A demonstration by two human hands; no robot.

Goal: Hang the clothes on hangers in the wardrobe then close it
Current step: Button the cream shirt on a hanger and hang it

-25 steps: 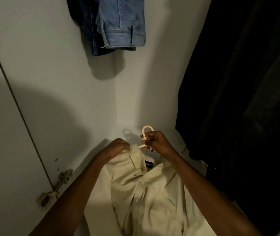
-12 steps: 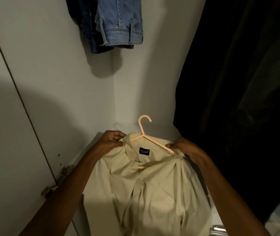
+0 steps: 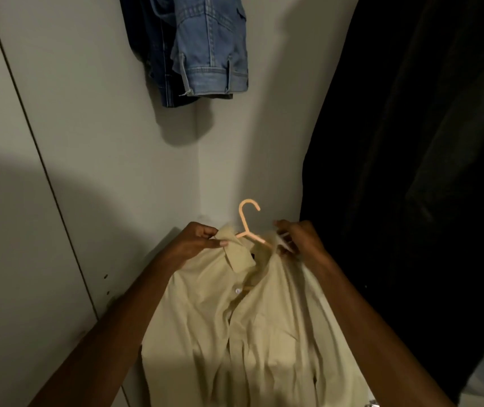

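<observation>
Cloth is filling the near view: one cream shirt (image 3: 252, 333) is spreading limp between the forearms, low inside the open wardrobe, its front buttoned and creasing. It is looking light and soft, likely to slump and slide off unless taken by the collar or shoulder seams, where the stiffer fabric gives purchase. Just beyond, the left hand (image 3: 196, 242) is pinching the collar's left point, and the right hand (image 3: 299, 239) is curling round the shirt's right shoulder over the hanger arm. One peach plastic hanger (image 3: 248, 221) is sitting inside the neck, hook upright, rigid and light. Farther up, two denim garments (image 3: 205, 45) are hanging against the wardrobe wall (image 3: 88, 127), and one dark garment (image 3: 425, 171) is draping at right.
</observation>
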